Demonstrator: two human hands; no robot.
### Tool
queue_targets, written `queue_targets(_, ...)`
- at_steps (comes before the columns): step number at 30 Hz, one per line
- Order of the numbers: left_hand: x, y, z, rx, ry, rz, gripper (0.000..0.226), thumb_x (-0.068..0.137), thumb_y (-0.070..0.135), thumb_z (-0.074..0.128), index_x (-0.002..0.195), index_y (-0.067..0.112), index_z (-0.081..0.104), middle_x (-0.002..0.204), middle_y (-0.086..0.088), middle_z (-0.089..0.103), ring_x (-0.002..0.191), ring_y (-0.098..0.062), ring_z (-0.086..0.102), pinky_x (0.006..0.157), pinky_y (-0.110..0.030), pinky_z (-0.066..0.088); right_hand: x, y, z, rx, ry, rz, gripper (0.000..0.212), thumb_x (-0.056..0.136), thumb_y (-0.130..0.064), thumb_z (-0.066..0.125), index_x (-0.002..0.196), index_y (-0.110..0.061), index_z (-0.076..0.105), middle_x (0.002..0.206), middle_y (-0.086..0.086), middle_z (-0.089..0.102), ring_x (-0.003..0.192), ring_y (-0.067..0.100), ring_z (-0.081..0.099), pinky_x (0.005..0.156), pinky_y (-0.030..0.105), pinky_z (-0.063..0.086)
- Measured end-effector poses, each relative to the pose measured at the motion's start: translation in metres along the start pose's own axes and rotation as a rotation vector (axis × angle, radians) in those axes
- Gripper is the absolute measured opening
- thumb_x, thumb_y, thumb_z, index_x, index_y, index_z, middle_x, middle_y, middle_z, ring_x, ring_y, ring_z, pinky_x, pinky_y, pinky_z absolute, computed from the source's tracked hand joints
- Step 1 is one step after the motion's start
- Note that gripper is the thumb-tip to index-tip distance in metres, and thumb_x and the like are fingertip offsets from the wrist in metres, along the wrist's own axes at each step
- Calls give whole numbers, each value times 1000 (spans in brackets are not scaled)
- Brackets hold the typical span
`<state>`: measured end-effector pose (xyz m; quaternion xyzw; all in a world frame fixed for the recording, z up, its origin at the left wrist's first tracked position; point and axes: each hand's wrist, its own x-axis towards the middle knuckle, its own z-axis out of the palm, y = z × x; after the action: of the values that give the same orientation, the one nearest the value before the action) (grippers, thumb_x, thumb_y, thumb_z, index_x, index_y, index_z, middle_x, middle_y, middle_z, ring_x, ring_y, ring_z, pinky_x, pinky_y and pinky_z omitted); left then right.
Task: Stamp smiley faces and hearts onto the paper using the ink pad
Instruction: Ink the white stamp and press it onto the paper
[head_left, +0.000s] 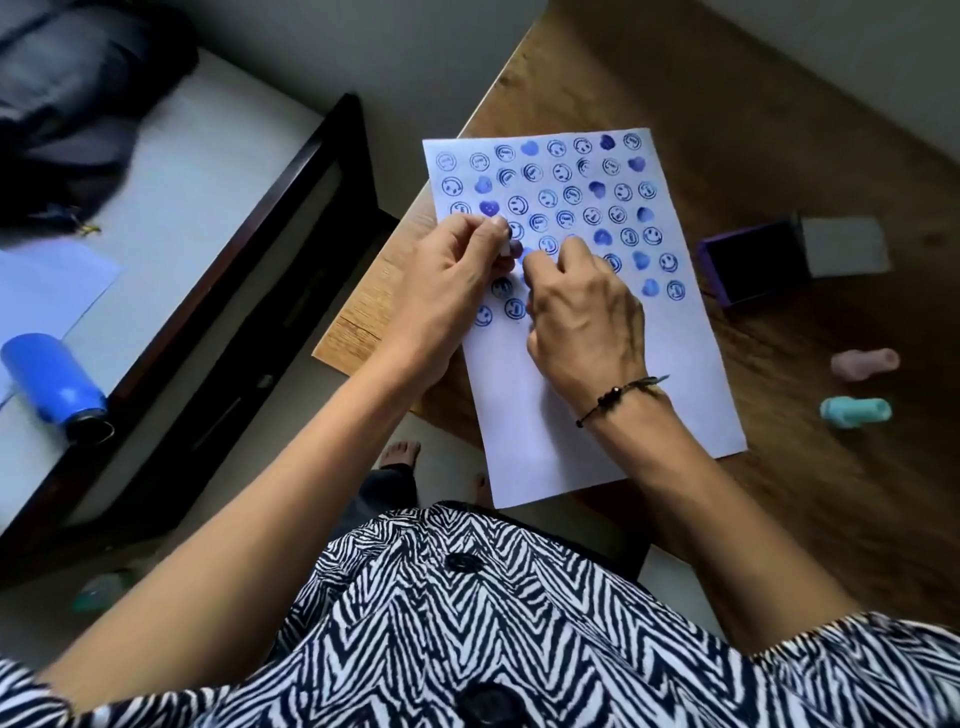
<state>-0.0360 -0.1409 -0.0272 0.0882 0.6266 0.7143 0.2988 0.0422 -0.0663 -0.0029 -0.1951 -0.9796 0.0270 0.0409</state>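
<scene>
Wood-grained and brown, the bench carried a white paper lying near its left edge, one corner of the sheet overhanging the near edge. Rows of blue smiley faces and hearts covered the far half of the paper; the near half was bare. Both hands met over the left part of the stamped rows. The left hand had its grip pinched shut on a small white stamp — the fingertips closed round it at the sheet's left side. The right hand lay curled on the paper just beside it, fingers bent down toward the sheet; whether its grip held anything could not be told. A black bracelet circled that wrist. Toward the right edge of the bench sat the open purple ink pad, well apart from the hands. Nearer the person along that edge lay a pink stamp and a teal stamp — both on their sides.
</scene>
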Motion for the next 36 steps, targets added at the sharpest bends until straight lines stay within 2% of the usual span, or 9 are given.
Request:
queue_targets(9,-3,2,-1,77,-31,10,16,88,24,48,77,15,57,90,-11,64,87,-23,60,92,-46,47,1,-1,-3,29,6,23,20,84,-1,43,99,-8,55,101,22,54,82,36,57,56,31,30)
queue_targets(15,-7,4,0,78,-48,26,15,90,20,46,81,12,55,86,-9,61,85,-21,56,89,-42,47,4,4,-6,108,-43,50,15,85,-6,50,100,-9,55,104,19,55,87,37,58,63,35,38)
queue_targets(17,-7,3,0,72,-51,29,15,91,19,45,81,12,54,87,-9,61,85,-20,55,88,-39,47,-1,13,-8,242,-17,115,12,83,-10,56,95,-8,58,103,17,59,91,35,58,72,37,44)
queue_targets(19,-6,3,-1,70,-55,30,15,91,19,45,81,12,53,86,-8,60,85,-19,55,87,-37,47,-11,20,-13,396,111,209,11,80,-10,60,90,-8,63,98,15,65,90,30,59,77,35,44)
queue_targets(22,-6,3,-1,67,-59,17,14,91,18,45,84,10,54,86,-7,60,84,-18,54,85,-32,47,-28,26,-20,634,310,357,7,76,-10,63,83,-11,66,85,10,68,78,21,61,72,31,47)
queue_targets(27,-7,8,-5,45,-100,39,15,89,18,49,89,6,57,83,-3,59,75,-10,54,70,-14,46,-44,29,-18,1051,201,575,9,79,-9,67,78,-18,64,74,12,67,68,22,63,73,39,55)
queue_targets(31,-17,10,0,55,-231,63,13,88,17,52,94,9,60,78,1,58,68,-6,53,67,-15,44,-44,23,-22,1467,202,659,19,82,1,60,77,-16,63,64,-7,66,60,2,64,67,23,59)
queue_targets(33,-23,8,8,50,-306,46,11,87,16,52,92,12,61,80,1,60,72,-10,54,70,-17,45,-43,21,-26,1545,241,654,18,83,2,59,78,-14,63,61,-10,68,61,2,65,68,23,59)
queue_targets(36,-28,6,18,38,-378,38,12,87,15,53,94,14,62,82,-1,61,77,-13,54,75,-21,46,-46,23,-32,1461,315,624,11,84,-1,60,83,-11,63,73,-2,66,68,7,65,68,23,59)
